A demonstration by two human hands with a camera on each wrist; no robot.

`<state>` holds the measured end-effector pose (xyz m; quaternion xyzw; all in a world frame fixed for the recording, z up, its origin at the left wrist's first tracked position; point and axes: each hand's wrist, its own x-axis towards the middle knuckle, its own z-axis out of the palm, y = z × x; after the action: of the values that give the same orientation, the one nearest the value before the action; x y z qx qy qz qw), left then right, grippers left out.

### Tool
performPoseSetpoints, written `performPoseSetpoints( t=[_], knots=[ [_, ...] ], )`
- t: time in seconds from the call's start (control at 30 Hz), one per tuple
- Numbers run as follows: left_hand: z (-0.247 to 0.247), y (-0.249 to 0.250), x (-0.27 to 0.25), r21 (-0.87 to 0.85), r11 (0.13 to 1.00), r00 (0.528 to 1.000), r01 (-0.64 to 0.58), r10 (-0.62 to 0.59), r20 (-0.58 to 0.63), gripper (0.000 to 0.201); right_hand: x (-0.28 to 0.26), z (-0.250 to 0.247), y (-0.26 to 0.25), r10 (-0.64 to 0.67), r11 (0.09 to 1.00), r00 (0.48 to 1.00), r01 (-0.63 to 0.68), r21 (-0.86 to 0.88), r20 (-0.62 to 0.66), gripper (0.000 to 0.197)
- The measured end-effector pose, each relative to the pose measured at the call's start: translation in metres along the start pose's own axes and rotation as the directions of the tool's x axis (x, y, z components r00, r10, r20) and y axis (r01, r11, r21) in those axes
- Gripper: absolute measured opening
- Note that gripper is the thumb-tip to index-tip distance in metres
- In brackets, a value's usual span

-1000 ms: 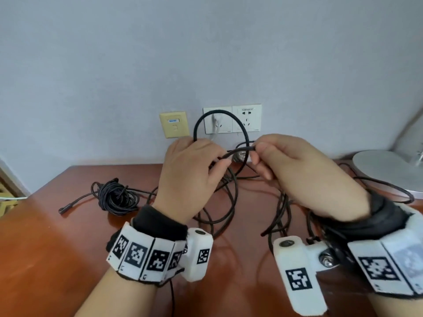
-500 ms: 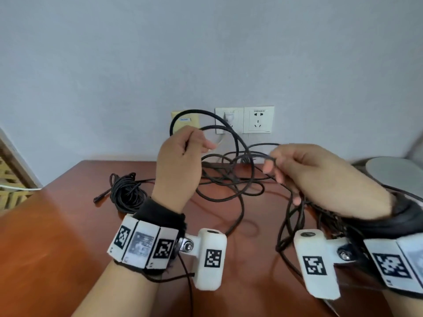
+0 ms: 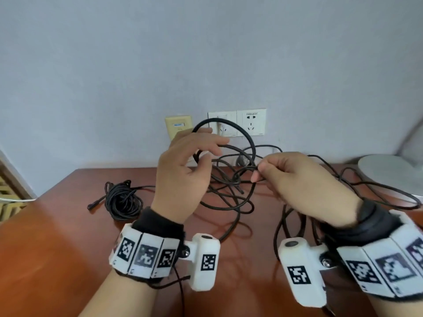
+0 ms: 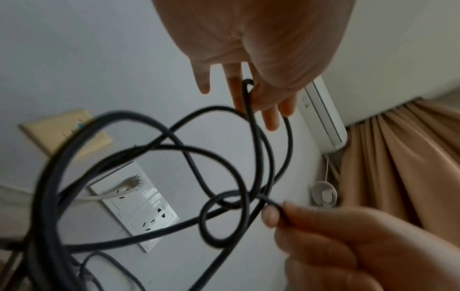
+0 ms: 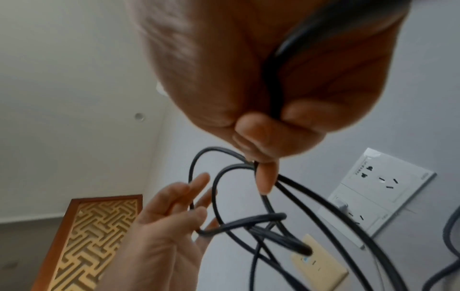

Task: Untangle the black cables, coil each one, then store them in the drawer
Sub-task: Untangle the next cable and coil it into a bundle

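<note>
Both hands were raised above the wooden table [image 3: 57,248], working a loose black cable [image 3: 229,202] whose loops hung between them and trailed down onto the tabletop. The left hand [image 3: 183,177] held one large loop up near the wall sockets [image 3: 238,122]; in the left wrist view the cable [image 4: 248,110] ran between its fingers, which were mostly extended and only lightly bent around it, the thumb pressing it in place. The right hand [image 3: 304,186] was closed on another stretch of the same cable, pinching it between thumb and forefinger, and in the right wrist view the cable [image 5: 273,78] passed through its curled palm. Several loops crossed one another between the two hands, and another stretch trailed off past the right wrist towards a white round base [image 3: 389,172]. A second cable, already wound into a bundle [image 3: 123,202], lay on the table to the left, well apart from the hands, with one plug end sticking out. No drawer could be seen.
</note>
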<state>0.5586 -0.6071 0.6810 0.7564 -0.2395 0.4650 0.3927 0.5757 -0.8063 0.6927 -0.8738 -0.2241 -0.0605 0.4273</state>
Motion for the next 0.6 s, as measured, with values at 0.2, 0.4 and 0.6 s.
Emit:
performPoseSetpoints(
  t=[0.2, 0.4, 0.6],
  knots=[
    [-0.002, -0.006, 0.002, 0.243, 0.97, 0.986, -0.029, -0.011, 0.164, 0.025, 0.001, -0.007, -0.003, 0.095, 0.975, 0.993, -0.107, 0.194, 0.072, 0.035],
    [0.018, 0.005, -0.009, 0.191, 0.98, 0.929, 0.051, -0.117, 0.35, 0.04, 0.003, 0.007, -0.003, 0.08, 0.935, 0.993, -0.107, 0.339, 0.092, 0.034],
    [0.024, -0.001, -0.014, 0.206, 0.976, 0.968, 0.064, -0.111, 0.224, 0.023, 0.002, 0.009, -0.006, 0.096, 0.884, 0.994, -0.105, 0.456, 0.042, 0.033]
  ],
)
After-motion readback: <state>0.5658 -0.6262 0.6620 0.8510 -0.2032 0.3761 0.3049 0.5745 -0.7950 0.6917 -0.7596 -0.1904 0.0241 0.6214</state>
